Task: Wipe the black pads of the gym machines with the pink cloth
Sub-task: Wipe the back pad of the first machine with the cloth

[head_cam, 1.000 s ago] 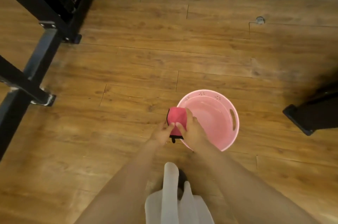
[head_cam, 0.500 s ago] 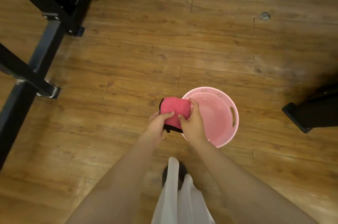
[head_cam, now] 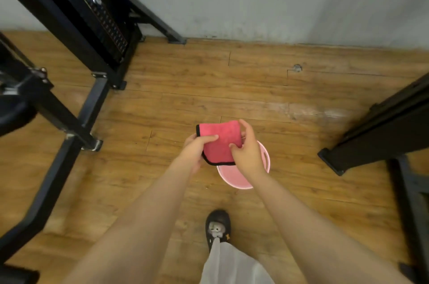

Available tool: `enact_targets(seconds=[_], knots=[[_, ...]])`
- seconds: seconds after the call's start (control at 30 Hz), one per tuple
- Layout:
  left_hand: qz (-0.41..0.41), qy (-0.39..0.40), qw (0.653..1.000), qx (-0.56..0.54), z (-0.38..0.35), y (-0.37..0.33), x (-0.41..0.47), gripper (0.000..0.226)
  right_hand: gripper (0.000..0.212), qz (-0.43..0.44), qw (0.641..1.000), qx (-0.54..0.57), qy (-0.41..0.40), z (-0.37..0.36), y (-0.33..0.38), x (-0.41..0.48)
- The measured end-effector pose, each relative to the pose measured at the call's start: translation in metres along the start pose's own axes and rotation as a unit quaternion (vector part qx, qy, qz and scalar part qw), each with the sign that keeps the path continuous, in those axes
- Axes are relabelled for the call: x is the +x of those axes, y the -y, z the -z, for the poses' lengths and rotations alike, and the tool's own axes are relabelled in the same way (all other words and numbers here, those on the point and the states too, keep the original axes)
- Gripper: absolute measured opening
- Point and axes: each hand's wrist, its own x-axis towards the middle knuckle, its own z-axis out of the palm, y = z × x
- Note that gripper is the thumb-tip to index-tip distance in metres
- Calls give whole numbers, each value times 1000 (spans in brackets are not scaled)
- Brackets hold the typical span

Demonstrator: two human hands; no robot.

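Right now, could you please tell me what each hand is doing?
Left hand: closed on the pink cloth, gripping its left side.
Right hand: closed on the same cloth, pinching its right side.

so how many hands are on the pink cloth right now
2. The left hand pinches the left side of the pink cloth, thumb on top. The right hand grips its right edge, above the pink bucket. The fingers behind the cloth are hidden.

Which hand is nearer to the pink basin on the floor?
The right. The right hand overlaps the pink basin in view, directly above its rim, holding the pink cloth. The left hand holds the cloth's other side, left of the basin.
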Motion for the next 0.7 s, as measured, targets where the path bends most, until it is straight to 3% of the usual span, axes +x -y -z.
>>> enact_targets(seconds=[0.33,0.5,0.7], knots=[[-121,-9,989,88,3,-67,-180,26,20,-27,998,53,33,45,135,-110],[-181,-24,982,58,26,-85,-274,16,15,7,999,35,34,42,201,-171],[-277,-123,950,80,83,-118,-365,20,14,91,995,-34,33,-10,280,-237]])
